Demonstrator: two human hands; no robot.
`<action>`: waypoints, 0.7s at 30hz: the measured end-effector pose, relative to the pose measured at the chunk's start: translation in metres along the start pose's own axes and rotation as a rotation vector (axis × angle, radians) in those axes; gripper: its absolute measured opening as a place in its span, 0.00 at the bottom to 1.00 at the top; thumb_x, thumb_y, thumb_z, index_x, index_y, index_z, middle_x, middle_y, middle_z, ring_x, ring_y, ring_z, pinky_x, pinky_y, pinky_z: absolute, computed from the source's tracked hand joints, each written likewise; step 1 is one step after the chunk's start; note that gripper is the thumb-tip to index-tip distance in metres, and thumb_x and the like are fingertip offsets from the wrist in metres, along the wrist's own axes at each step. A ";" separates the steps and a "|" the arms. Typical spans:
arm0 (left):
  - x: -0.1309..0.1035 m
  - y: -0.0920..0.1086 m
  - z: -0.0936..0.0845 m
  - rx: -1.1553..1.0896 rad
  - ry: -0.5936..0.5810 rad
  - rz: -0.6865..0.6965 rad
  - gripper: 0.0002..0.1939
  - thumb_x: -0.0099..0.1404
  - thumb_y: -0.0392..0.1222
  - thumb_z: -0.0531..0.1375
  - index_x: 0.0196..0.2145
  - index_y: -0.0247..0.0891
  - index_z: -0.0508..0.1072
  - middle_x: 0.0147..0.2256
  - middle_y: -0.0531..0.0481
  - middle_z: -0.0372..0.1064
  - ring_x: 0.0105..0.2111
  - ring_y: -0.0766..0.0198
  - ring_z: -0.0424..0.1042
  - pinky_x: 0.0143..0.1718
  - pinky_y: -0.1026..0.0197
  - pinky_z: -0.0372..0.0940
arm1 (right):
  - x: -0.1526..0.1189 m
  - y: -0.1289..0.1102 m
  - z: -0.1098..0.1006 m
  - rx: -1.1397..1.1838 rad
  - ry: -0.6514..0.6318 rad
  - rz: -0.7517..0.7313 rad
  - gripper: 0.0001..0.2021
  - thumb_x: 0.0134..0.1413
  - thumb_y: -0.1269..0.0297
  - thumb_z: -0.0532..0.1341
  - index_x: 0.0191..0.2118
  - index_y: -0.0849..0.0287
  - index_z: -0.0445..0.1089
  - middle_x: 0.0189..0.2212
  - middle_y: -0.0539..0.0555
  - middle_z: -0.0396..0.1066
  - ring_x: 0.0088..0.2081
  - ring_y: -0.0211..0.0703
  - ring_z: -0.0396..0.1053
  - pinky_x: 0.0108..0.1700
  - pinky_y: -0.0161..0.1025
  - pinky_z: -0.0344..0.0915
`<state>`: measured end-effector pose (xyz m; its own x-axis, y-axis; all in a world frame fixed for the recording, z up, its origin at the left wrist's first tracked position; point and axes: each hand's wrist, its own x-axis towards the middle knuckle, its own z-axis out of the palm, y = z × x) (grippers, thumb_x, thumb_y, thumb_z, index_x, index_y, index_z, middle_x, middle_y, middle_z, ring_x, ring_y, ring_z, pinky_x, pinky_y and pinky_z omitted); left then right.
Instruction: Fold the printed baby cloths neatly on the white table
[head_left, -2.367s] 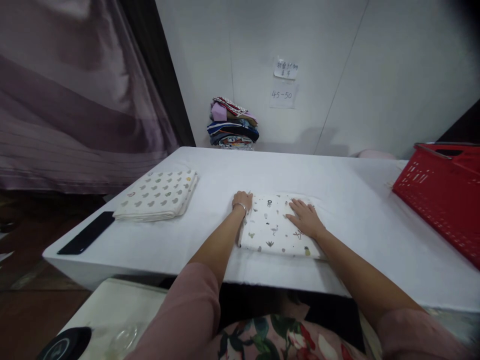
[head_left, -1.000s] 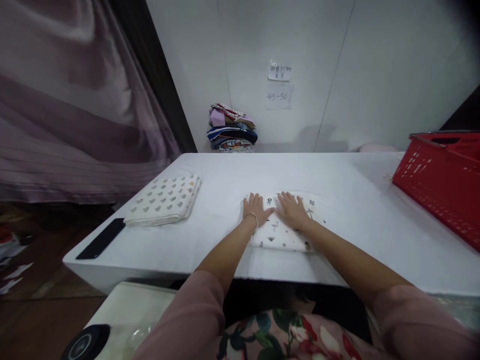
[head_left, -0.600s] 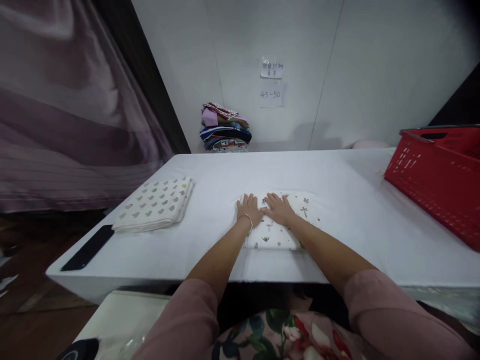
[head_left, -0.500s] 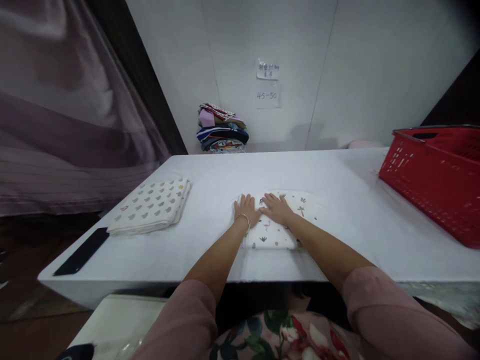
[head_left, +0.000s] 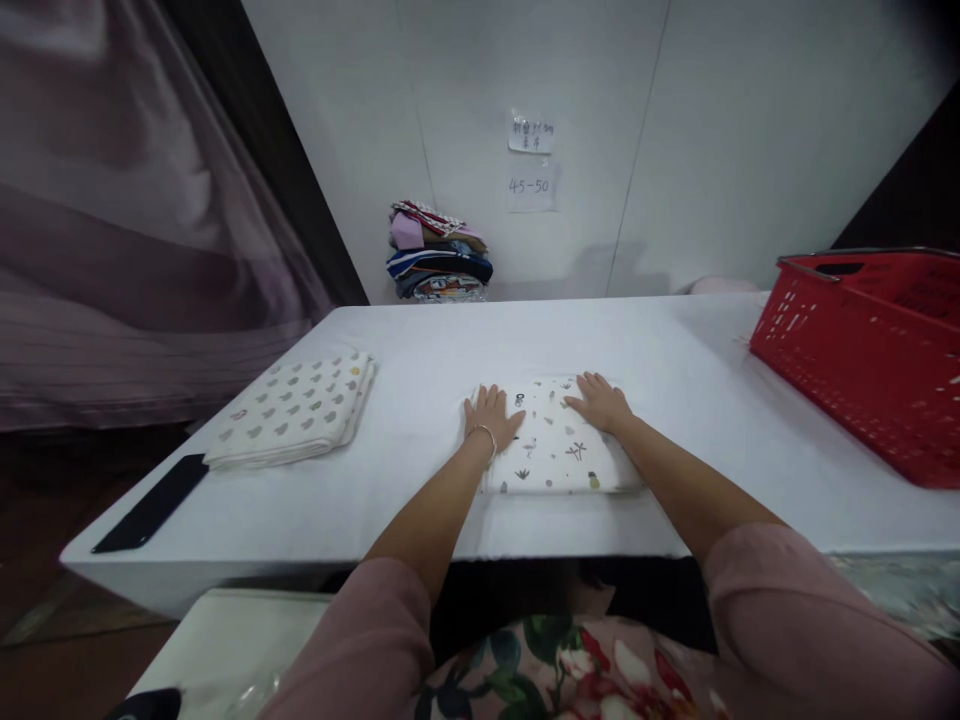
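Note:
A folded white cloth [head_left: 551, 440] printed with small plants and a pineapple lies flat in front of me on the white-covered table [head_left: 420, 350]. My left hand [head_left: 491, 418] rests flat on its left edge, fingers spread, a thin bracelet on the wrist. On the upper right part of the cloth lies my right hand [head_left: 602, 403], also flat with fingers apart. Neither hand grips anything. Farther left sits a second folded cloth [head_left: 296, 410], white with rows of grey motifs, untouched by either hand.
A dark flat phone-like slab [head_left: 150, 503] lies by the table's left edge. At the right stands a red plastic basket [head_left: 862, 365]. A stack of folded fabrics [head_left: 439, 255] is at the wall behind the table. Two paper notes [head_left: 532, 160] are stuck to the wall.
My right hand has slid rightward across the cloth, from beside the left hand to the cloth's right side. The left hand stays at the left edge.

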<state>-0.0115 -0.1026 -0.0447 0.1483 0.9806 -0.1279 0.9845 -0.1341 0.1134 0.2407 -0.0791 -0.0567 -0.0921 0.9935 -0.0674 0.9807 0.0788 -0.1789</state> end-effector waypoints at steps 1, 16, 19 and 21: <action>0.000 0.000 0.000 -0.002 0.000 -0.001 0.39 0.63 0.64 0.35 0.66 0.39 0.44 0.67 0.51 0.29 0.66 0.53 0.24 0.63 0.40 0.32 | 0.001 -0.001 -0.001 0.004 -0.011 0.001 0.36 0.58 0.40 0.39 0.66 0.56 0.43 0.67 0.54 0.36 0.66 0.51 0.32 0.62 0.58 0.41; 0.006 -0.003 0.003 -0.325 0.085 0.043 0.35 0.63 0.58 0.51 0.62 0.36 0.55 0.66 0.44 0.37 0.66 0.49 0.29 0.61 0.37 0.29 | -0.048 -0.019 0.010 -0.051 -0.003 -0.104 0.33 0.60 0.43 0.39 0.65 0.56 0.46 0.67 0.54 0.36 0.66 0.49 0.34 0.62 0.56 0.36; 0.006 -0.010 -0.005 -0.416 0.087 0.048 0.30 0.63 0.53 0.54 0.58 0.36 0.60 0.64 0.43 0.44 0.65 0.50 0.37 0.62 0.40 0.37 | -0.046 -0.018 0.008 -0.051 -0.011 -0.104 0.33 0.60 0.44 0.39 0.65 0.56 0.45 0.67 0.54 0.36 0.66 0.49 0.34 0.62 0.56 0.37; -0.001 -0.019 -0.009 -0.452 0.109 0.026 0.25 0.65 0.51 0.52 0.57 0.36 0.63 0.63 0.43 0.48 0.64 0.53 0.43 0.62 0.47 0.43 | -0.047 -0.019 0.008 -0.055 -0.009 -0.105 0.33 0.61 0.44 0.39 0.66 0.57 0.45 0.67 0.54 0.36 0.66 0.49 0.34 0.62 0.56 0.37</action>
<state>-0.0312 -0.0994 -0.0379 0.1376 0.9903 -0.0176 0.8375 -0.1068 0.5359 0.2253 -0.1277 -0.0577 -0.1965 0.9787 -0.0598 0.9734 0.1875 -0.1314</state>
